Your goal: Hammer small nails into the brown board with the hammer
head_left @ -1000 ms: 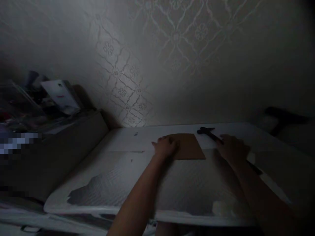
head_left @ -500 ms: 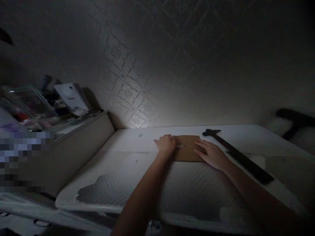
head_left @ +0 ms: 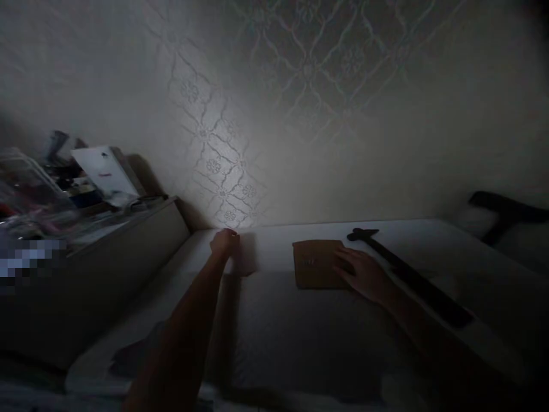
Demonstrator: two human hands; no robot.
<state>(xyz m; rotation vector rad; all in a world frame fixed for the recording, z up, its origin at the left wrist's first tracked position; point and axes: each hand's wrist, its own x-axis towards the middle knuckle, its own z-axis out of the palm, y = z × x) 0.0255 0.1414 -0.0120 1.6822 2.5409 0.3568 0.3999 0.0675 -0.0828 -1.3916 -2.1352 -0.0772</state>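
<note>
A brown piece of cardboard [head_left: 317, 277] lies flat on the white tabletop, with a small pale mark or bits [head_left: 309, 261] on it that I cannot make out. My right hand [head_left: 362, 272] rests on the cardboard's right edge, fingers stretched and thumb apart. Over to the left, my left hand [head_left: 223, 243] is down at the tabletop near the wall, its fingers drawn together. What they pinch, if anything, is too small and dark to see. A dark hammer [head_left: 412, 277] lies slantwise just right of my right hand, head toward the wall.
The patterned wall [head_left: 309, 143] rises behind the white table [head_left: 274, 252]. A raised cabinet [head_left: 128, 240] on the left carries a white box [head_left: 107, 171] and clear plastic containers [head_left: 38, 183]. At the far right stands a dark T-shaped object [head_left: 506, 212].
My left hand has left the cardboard and moved left to where small dark bits lay on the table. My right hand stays on the cardboard. The light on the table has dimmed.
</note>
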